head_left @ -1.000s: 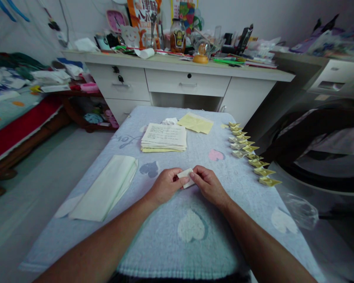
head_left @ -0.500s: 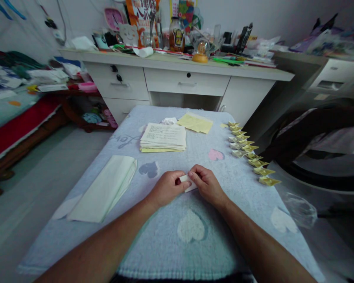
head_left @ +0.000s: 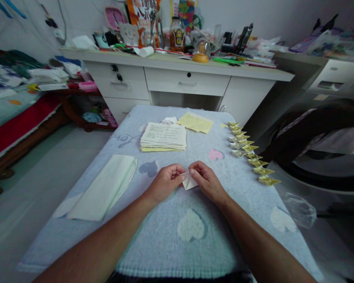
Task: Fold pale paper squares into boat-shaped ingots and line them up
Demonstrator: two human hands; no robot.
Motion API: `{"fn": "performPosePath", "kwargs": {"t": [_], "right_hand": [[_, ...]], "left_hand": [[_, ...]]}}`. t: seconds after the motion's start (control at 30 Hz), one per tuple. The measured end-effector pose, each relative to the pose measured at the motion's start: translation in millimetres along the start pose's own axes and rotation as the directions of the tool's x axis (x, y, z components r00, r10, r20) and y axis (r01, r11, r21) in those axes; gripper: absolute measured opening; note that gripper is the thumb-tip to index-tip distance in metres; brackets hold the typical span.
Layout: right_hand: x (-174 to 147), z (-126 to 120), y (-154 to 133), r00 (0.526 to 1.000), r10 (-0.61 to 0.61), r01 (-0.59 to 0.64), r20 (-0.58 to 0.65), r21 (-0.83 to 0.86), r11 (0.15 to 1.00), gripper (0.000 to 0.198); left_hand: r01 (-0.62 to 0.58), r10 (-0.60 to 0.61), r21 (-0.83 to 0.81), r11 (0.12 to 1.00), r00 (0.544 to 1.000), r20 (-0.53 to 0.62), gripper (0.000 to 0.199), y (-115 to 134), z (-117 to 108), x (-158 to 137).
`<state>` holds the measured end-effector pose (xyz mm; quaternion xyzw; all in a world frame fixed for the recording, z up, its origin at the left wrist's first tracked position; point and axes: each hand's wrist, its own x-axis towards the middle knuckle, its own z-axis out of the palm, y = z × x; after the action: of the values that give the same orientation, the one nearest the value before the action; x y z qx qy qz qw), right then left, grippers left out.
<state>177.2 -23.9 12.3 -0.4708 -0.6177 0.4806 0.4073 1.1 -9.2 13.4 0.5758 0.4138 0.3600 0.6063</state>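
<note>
Between my two hands is a small folded piece of white paper (head_left: 190,182), with a crease down its face. My left hand (head_left: 168,180) pinches its left edge between thumb and fingers. On the other side my right hand (head_left: 205,181) grips the right part, which the fingers partly cover. Both hands are just above the blue cloth (head_left: 153,236) with heart shapes. Several folded paper boats (head_left: 263,171), yellow and whitish, stand in a line along the right edge. Beyond my hands lies a stack of handwritten paper sheets (head_left: 164,135).
A folded pale green cloth or paper (head_left: 104,186) lies at the left. Behind the stack are a yellow sheet (head_left: 196,122) and a crumpled white paper (head_left: 169,120). A cluttered white desk (head_left: 187,83) stands at the far side, with a washing machine (head_left: 336,78) to the right.
The folded paper has turned and shows more of its face, with a pointed lower corner. My hands have shifted slightly upward, and the left fingers have loosened a little. The rest stays put.
</note>
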Motion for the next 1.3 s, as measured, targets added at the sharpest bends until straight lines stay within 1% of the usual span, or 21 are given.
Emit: {"fn": "performPosePath", "kwargs": {"t": [0.13,0.17,0.23,0.3,0.37,0.4,0.5,0.57,0.63,0.73,0.83,0.9,1.07,1.13,1.23,1.3], "right_hand": [[-1.9,-2.9,0.6,0.999,-0.027,0.027,0.02,0.032,0.999,0.025],[-2.1,-2.9,1.2,0.999,-0.033,0.031,0.031,0.052,0.998,0.023],[-2.1,-2.0,2.4,0.998,-0.052,0.049,0.04,0.072,0.996,0.018],[-1.4,-0.9,3.1,0.996,-0.076,0.075,0.042,0.031,0.997,0.01],[-0.4,-0.4,3.3,0.995,-0.088,0.09,0.041,-0.04,0.995,0.002],[0.0,-0.5,3.1,0.996,-0.086,0.088,0.039,-0.075,0.993,0.002],[0.1,-2.6,2.0,0.996,-0.084,0.088,0.027,-0.199,0.976,0.014],[-0.8,-4.8,0.5,0.994,-0.107,0.112,0.032,-0.308,0.945,0.024],[-2.1,-6.8,-1.2,0.99,-0.13,0.138,0.049,-0.41,0.902,0.032],[-3.8,-8.3,-2.9,0.99,-0.126,0.144,0.07,-0.522,0.841,0.034],[-4.5,-8.9,-2.4,0.987,-0.127,0.158,0.095,-0.575,0.802,0.033],[-4.5,-9.5,-1.3,0.983,-0.138,0.182,0.119,-0.585,0.791,0.033],[-4.9,-11.3,1.0,0.978,-0.146,0.205,0.146,-0.584,0.786,0.036],[-5.2,-11.7,1.7,0.978,-0.146,0.208,0.152,-0.585,0.784,0.035],[-5.3,-11.4,2.6,0.977,-0.14,0.21,0.162,-0.603,0.77,0.034],[-5.2,-10.6,2.8,0.977,-0.128,0.207,0.168,-0.639,0.741,0.031]], "left_hand": [[-0.02,0.014,-0.039,0.999,0.989,-0.146,0.025,0.2,-0.8,0.3],[-0.02,0.013,-0.042,0.999,0.985,-0.172,0.025,0.0,-1.0,0.5],[-0.01,0.007,-0.017,1.0,0.984,-0.18,0.02,-0.5,-1.1,0.9],[-0.005,0.009,0.027,1.0,0.987,-0.163,0.015,-1.5,-1.5,1.2],[-0.015,0.027,0.088,0.996,0.99,-0.138,0.015,-3.6,-2.7,1.3],[-0.027,0.043,0.13,0.991,0.991,-0.126,0.016,-5.0,-3.7,1.2],[-0.071,0.1,0.305,0.95,0.992,-0.08,0.02,-8.6,-7.5,0.6],[-0.098,0.132,0.408,0.908,0.99,-0.056,0.025,-8.9,-9.4,0.1],[-0.11,0.148,0.477,0.872,0.988,-0.042,0.028,-7.2,-10.0,-0.5],[-0.117,0.16,0.574,0.811,0.987,-0.025,0.025,-3.4,-9.0,-2.1],[-0.136,0.181,0.667,0.732,0.983,0.002,0.021,-1.6,-8.2,-3.8],[-0.147,0.184,0.691,0.708,0.983,0.021,0.021,-1.9,-8.6,-4.5],[-0.154,0.167,0.671,0.725,0.985,0.046,0.022,-4.1,-10.7,-4.2],[-0.16,0.169,0.676,0.719,0.984,0.054,0.02,-4.2,-10.9,-3.9],[-0.178,0.175,0.712,0.679,0.981,0.078,0.017,-3.5,-10.9,-3.6],[-0.18,0.175,0.736,0.652,0.981,0.085,0.015,-2.6,-11.3,-3.7]]}}
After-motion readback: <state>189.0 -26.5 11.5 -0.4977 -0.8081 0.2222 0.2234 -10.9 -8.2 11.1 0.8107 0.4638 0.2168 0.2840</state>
